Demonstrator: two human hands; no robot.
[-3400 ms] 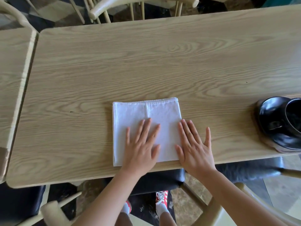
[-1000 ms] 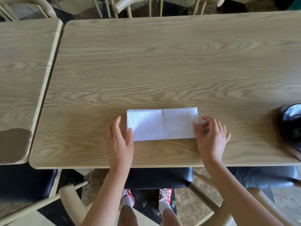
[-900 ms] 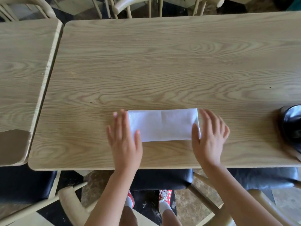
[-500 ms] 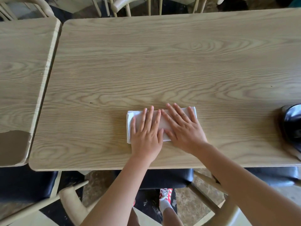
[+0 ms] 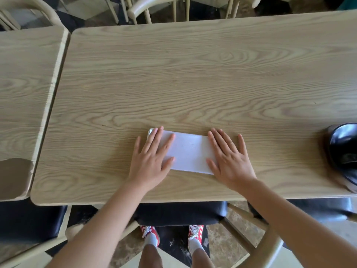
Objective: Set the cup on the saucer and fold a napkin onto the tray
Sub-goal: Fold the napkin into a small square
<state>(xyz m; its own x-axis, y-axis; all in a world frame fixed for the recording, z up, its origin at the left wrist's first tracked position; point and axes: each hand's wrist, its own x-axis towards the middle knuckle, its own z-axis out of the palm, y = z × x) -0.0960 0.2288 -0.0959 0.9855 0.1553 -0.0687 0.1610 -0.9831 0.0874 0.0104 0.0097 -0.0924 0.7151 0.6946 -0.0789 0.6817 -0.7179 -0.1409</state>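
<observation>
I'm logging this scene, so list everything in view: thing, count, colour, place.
napkin: one, white, folded into a strip, flat near the table's front edge
cup: one, glossy black, far right edge, partly cut off
main table: one, light wood
second table: one, light wood, beside it on the left
chairs: several, pale wood, around the tables
dark seat cushion: one, below the front edge
shoes: two, red and white, on the floor
left hand: flat on the napkin's left end
right hand: flat on its right end

a: any writing to read on the napkin (image 5: 190, 152)?
b: none. it is plain white, and the wooden table (image 5: 193, 78) under it shows only grain, no label.
</observation>
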